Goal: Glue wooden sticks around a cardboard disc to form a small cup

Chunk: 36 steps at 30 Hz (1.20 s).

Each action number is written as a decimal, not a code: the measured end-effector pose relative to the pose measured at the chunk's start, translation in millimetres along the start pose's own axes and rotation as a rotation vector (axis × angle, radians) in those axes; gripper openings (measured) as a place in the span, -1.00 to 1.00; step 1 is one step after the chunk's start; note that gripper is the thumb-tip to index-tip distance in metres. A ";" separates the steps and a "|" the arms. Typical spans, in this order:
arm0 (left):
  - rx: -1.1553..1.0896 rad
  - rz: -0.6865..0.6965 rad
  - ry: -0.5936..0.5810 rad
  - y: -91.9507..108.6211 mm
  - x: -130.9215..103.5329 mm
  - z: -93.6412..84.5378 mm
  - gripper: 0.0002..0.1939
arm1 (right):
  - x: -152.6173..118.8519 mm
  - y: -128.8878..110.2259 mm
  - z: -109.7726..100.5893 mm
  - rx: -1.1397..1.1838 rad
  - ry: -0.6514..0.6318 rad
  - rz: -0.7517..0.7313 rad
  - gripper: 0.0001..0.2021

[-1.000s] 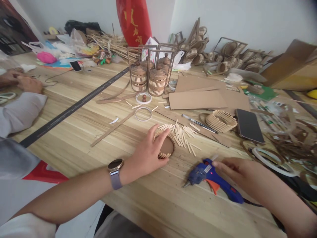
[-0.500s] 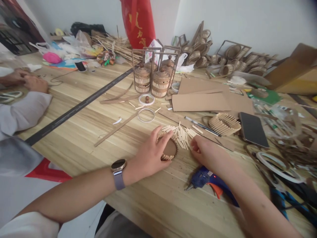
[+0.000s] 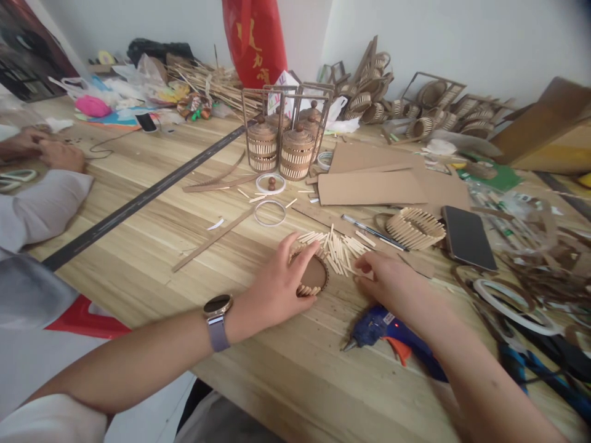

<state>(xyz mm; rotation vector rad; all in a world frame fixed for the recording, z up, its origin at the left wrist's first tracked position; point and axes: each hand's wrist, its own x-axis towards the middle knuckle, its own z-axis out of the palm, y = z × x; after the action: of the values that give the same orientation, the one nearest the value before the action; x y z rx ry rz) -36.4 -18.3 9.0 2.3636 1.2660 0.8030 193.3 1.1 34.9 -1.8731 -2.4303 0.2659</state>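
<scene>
Thumb and fingers of my left hand grip the edge of a small round cardboard base on the table. Short wooden sticks stand along the near part of its ridged rim. Just beyond lies a loose pile of short matchstick-like sticks. My right hand is at the right edge of this pile, thumb and fingertips pinched together; what is between them is too small to make out. Below that wrist a blue glue gun with an orange trigger lies on its side, its red light lit.
A stick-walled oval ring, a pen and a black phone lie right of the pile. Lidded baskets in frames stand farther back beside cardboard sheets. Pliers sit at right. Another person's hands are at far left.
The whole view has shifted slightly. My right hand's fingers have moved a little against the edge of the stick pile; my left hand keeps its hold on the round base.
</scene>
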 end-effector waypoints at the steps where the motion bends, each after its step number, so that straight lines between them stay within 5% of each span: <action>1: 0.002 0.000 -0.002 0.1 0.1 -0.1 -0.07 | 1.5 -1.6 0.3 0.010 -0.009 -0.017 -0.90; 8: 0.002 0.011 0.012 -0.5 -0.3 1.1 -0.04 | 7.3 -12.9 -2.2 0.082 -0.043 -0.037 -0.77; 19: 0.033 0.015 0.008 -1.7 -0.2 0.8 -0.08 | -13.4 -40.9 -17.1 0.525 -0.140 -0.125 -0.91; 36: -0.010 0.016 -0.009 -3.1 1.1 0.9 -0.07 | -14.4 -48.1 0.9 0.377 -0.019 -0.343 -0.88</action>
<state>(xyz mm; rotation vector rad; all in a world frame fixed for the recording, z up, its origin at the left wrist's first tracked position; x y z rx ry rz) -37.4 -15.7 7.0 2.3698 1.2377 0.8009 151.0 -24.7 43.3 -1.2866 -2.4430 0.6632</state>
